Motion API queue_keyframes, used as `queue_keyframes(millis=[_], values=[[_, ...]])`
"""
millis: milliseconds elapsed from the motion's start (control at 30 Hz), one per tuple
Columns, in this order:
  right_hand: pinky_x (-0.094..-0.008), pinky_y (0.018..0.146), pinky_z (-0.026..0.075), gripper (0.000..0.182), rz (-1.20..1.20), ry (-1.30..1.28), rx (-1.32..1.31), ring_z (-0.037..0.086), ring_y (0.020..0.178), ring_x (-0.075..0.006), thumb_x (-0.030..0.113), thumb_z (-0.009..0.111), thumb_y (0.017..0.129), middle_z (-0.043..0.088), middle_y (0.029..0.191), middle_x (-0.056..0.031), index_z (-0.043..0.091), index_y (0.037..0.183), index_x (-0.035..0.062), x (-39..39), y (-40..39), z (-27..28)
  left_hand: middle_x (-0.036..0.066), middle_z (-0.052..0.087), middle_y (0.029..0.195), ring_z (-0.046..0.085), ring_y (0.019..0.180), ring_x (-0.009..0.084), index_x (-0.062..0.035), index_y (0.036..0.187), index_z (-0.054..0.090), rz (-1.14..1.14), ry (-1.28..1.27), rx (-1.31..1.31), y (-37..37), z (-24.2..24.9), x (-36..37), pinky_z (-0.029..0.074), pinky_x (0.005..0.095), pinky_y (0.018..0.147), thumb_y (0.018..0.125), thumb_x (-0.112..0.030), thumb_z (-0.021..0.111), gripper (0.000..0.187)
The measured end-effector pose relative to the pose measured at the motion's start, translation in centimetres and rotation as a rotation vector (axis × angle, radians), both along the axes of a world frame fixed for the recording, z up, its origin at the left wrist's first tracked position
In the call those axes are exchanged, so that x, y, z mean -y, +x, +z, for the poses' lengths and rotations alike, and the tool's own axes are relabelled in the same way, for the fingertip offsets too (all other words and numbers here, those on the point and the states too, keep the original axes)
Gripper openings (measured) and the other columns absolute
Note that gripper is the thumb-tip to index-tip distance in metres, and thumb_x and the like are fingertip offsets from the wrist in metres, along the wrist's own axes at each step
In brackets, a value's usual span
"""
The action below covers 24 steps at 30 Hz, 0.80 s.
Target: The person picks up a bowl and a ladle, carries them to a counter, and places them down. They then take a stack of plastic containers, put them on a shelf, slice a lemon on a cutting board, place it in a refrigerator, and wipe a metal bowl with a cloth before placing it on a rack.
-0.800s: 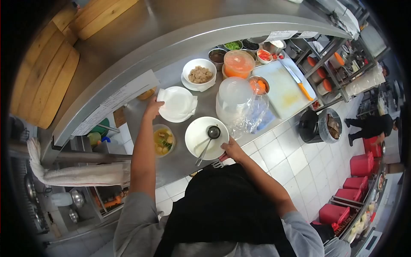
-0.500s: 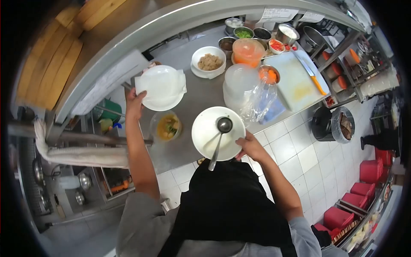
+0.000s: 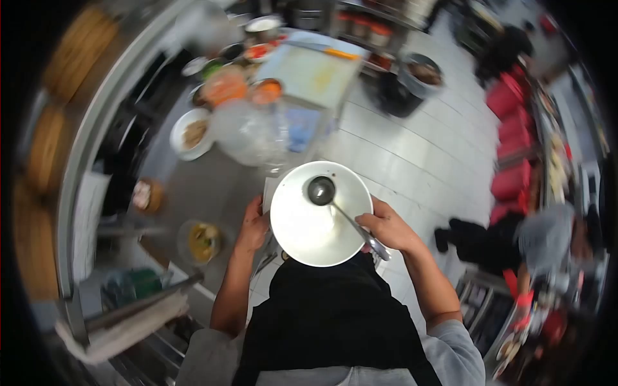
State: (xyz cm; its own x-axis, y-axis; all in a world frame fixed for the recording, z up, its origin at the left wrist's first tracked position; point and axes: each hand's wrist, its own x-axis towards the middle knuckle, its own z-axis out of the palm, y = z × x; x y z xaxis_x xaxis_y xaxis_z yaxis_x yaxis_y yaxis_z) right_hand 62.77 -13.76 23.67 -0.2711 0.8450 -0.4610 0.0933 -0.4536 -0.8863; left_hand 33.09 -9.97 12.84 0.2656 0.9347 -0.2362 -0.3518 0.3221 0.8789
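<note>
In front of my apron, my right hand (image 3: 390,226) grips the right rim of a white bowl (image 3: 299,225). A metal ladle (image 3: 321,192) rests inside, its handle leaning over the rim beside my right fingers. My left hand (image 3: 252,225) is closed at the bowl's left side. Between that hand and the bowl shows a pale edge of paper (image 3: 268,193), apparently from the paper-lined plate, which is mostly hidden under the bowl. Few dark specks mark the bowl's inner wall.
On the steel counter (image 3: 199,174) stand a container of yellow soup (image 3: 202,242), a bowl of minced food (image 3: 192,134), plastic-wrapped containers (image 3: 248,132) and a cutting board (image 3: 315,71) with a knife (image 3: 331,51). A bin (image 3: 420,74) stands on the floor. Another person (image 3: 541,235) is at the right.
My body and view have turned to the right, away from the counter. My left hand has brought the paper-lined plate from over the counter to the bowl. The ladle's handle has swung right.
</note>
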Motion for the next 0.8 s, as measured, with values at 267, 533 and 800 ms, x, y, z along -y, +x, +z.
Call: queue_keyframes(millis=[267, 533, 800], values=[[-0.0369, 0.067, 0.05, 0.054, -0.517, 0.044, 0.303, 0.063, 0.071, -0.0276, 0.016, 0.048, 0.082, 0.063, 0.092, -0.0202, 0.037, 0.133, 0.0007, 17.1, 5.8, -2.9, 0.012, 0.06, 0.116, 0.062, 0.1, 0.0187, 0.0028, 0.128, 0.043, -0.57, -0.124, 0.071, 13.1, -0.2, 2.3, 0.052, 0.0309, 0.083, 0.087, 0.001, 0.054, 0.042], [-0.0413, 0.101, 0.036, 0.065, -0.992, 0.098, 0.719, 0.041, 0.122, -0.036, 0.018, 0.048, 0.08, 0.034, 0.137, -0.0264, 0.027, 0.141, 0.0072, 36.5, 9.4, -6.2, 0.011, 0.06, 0.115, 0.062, 0.101, 0.0181, 0.0002, 0.124, 0.047, -1.196, -0.16, 0.116, 30.7, -1.1, 13.0, 0.052, 0.0302, 0.086, 0.087, -0.003, 0.059, 0.039], [-0.0335, 0.105, 0.03, 0.084, -1.77, 0.279, 0.005, 0.036, 0.127, -0.0256, 0.002, 0.047, 0.072, 0.04, 0.134, -0.0174, 0.013, 0.149, 0.0086, 53.0, 12.9, -9.3, 0.009, 0.061, 0.109, 0.062, 0.098, 0.0181, -0.0027, 0.119, 0.048, -1.698, -0.204, 0.103, 48.6, -2.7, 30.4, 0.053, 0.0326, 0.085, 0.091, -0.009, 0.057, 0.03]])
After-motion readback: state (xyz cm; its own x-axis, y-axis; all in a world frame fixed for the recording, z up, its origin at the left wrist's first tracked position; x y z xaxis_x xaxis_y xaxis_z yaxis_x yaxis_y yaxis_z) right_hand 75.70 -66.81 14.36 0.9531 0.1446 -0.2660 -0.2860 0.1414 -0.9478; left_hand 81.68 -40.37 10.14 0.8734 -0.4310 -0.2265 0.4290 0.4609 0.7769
